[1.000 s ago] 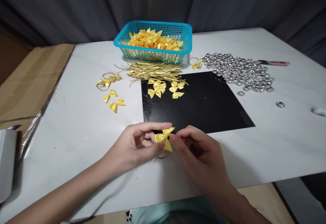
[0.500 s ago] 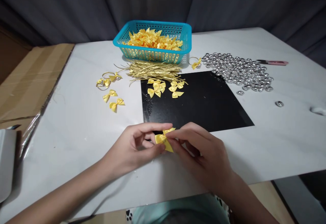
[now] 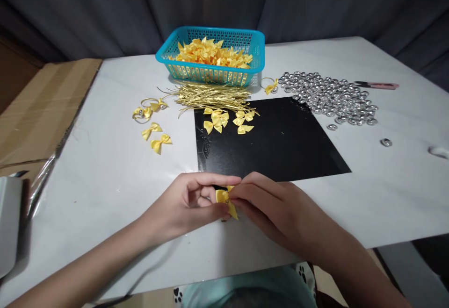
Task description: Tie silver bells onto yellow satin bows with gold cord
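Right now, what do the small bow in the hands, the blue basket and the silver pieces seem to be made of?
Bow: probably satin ribbon; yellow with a soft sheen, and it creases where pinched.
Blue basket: looks like moulded plastic; even turquoise colour, lattice walls.
Silver pieces: metal or metallised plastic; mirror-bright highlights, too small to tell which.

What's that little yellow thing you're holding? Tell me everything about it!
It is a small yellow bow that looks like shiny satin ribbon. One loop shows near the left hand, and a pointed tail hangs down toward the white table. The rest is hidden by fingers. Both hands pinch it: the left from one side, the right hand from the other, fingertips meeting at its middle. It is held just above the table, right at the near edge of the black mat.
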Tool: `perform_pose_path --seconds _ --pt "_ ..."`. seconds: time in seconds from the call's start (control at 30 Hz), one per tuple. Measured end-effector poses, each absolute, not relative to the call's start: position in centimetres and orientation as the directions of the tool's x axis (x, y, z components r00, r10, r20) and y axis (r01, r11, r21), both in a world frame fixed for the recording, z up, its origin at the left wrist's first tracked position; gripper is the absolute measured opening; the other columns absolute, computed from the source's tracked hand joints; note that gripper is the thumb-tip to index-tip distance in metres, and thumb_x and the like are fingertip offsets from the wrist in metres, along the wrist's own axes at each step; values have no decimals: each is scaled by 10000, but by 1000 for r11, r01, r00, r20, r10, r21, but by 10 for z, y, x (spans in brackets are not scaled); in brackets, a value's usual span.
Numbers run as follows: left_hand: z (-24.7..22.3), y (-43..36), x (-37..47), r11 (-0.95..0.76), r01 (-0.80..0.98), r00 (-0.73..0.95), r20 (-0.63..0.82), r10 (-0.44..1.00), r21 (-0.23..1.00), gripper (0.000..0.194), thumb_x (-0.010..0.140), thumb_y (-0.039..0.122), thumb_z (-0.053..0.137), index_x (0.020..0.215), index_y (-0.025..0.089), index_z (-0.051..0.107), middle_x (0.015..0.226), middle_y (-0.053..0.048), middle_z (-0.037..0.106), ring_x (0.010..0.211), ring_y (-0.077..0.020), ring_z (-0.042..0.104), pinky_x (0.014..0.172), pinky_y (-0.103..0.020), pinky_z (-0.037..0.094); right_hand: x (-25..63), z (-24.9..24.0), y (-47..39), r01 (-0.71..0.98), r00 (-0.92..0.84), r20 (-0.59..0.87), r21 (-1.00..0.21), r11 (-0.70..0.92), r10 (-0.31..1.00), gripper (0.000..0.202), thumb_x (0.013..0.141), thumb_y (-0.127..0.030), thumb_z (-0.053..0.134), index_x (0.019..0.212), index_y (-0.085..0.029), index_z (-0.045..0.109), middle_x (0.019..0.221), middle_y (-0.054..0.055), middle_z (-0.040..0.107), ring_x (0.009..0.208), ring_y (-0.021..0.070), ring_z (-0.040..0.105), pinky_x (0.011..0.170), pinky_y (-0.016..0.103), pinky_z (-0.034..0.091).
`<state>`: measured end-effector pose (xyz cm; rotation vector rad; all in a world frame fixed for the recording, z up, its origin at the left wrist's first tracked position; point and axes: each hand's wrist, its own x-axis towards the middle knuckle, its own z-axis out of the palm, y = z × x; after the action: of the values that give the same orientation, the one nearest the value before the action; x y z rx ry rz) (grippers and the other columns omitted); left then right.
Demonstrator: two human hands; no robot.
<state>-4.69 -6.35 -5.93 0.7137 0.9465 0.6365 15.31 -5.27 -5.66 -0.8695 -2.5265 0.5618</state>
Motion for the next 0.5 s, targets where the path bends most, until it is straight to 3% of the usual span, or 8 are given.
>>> perform_pose_path --seconds 0.33,0.5 --pt "-53 -63 -46 610 -298 492 -430 757 734 261 736 193 756 996 215 756 636 -1 736 578 -63 660 597 -119 514 153 -58 -54 458 -714 320 -458 761 622 96 948 -159 419 898 -161 500 790 7 515 556 82 475 497 188 369" --pt "-53 -62 -47 599 -276 478 -434 764 752 258 754 128 731 994 220 756 602 22 711 564 -48 646 579 -96 488 152 -59 -56 478 -691 307 -485 732 654 95 959 -176 403 903 -179 480 783 -5 509 556 78 496 501 181 378"
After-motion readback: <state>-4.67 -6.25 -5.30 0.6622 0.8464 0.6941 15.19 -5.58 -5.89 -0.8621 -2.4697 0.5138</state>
